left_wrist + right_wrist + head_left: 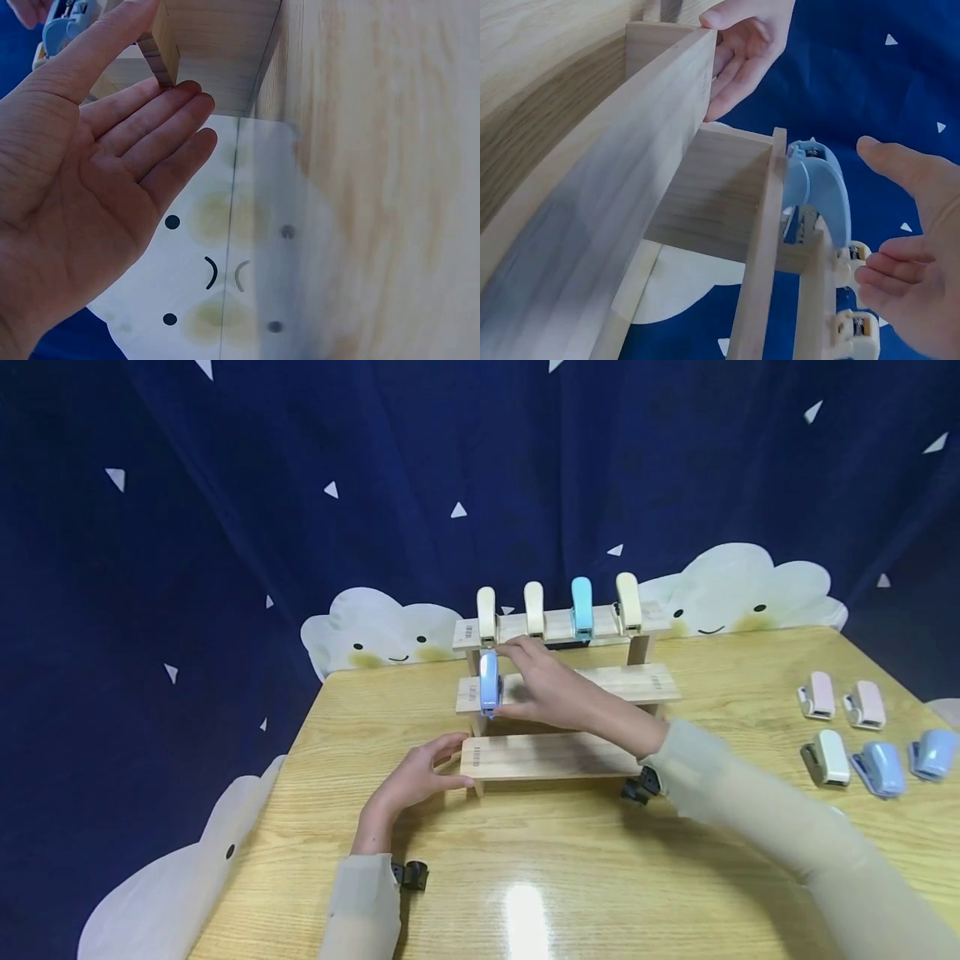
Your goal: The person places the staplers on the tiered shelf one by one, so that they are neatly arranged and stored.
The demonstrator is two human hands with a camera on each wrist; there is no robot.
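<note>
A blue stapler (489, 683) stands on the left end of the middle board of a wooden tiered rack (555, 755). My right hand (551, 687) is just right of it, fingers toward its far end and thumb toward its near end. In the right wrist view a gap shows between the stapler (821, 191) and the spread right hand (919, 240). My left hand (420, 777) rests at the left end of the lowest board, thumb by the front corner and fingers by the back. Its fingers (161, 127) look nearly straight in the left wrist view.
Along the top board stand cream staplers (534, 608) and a turquoise stapler (582, 607). On the table's right side lie pink staplers (821, 695), a white stapler (831, 757) and blue staplers (881, 768). A dark blue curtain (420, 460) with white clouds hangs behind the table.
</note>
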